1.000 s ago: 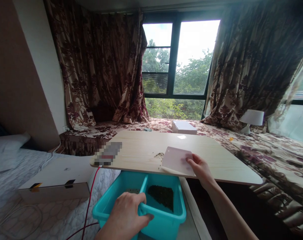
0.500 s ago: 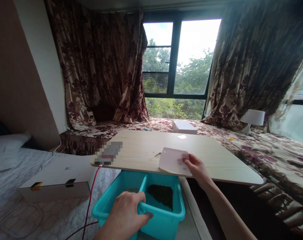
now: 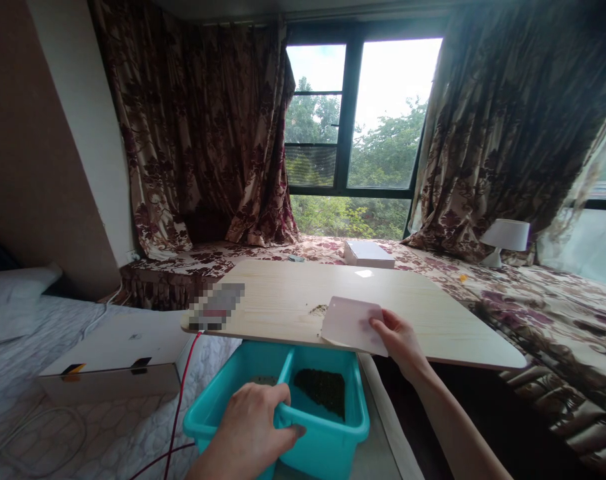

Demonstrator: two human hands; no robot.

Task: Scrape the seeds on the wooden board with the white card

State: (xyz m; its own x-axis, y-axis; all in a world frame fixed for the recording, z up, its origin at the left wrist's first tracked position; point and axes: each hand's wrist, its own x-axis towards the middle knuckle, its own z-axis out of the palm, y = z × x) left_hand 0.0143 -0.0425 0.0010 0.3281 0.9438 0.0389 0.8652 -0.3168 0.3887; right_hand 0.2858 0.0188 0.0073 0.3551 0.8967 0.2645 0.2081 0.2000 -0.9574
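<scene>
My left hand (image 3: 255, 423) grips the near rim of a turquoise two-compartment bin (image 3: 330, 432), where the divider meets it, thumb outside. Dark green-brown grains (image 3: 321, 392) lie in the bin's right compartment; the left one shows a few pale bits, partly hidden by my hand. Between the thumb and fingers of my right hand (image 3: 395, 333) is a thin translucent plastic scraper sheet (image 3: 353, 323), tilted over the near edge of the pale wooden table (image 3: 277, 293). A small scatter of grains (image 3: 319, 310) sits on the tabletop just left of the sheet. The bin is below that edge.
A blurred-out flat device (image 3: 217, 307) with a red cable (image 3: 181, 380) lies on the table's left end. On the bed to the left is a white box (image 3: 115, 360). Behind the table are another white box (image 3: 369, 255) and a small lamp (image 3: 505, 237).
My right hand moved the sheet slightly left over the grains, then back right, uncovering them again. My left hand keeps its grip on the bin, which has barely shifted.
</scene>
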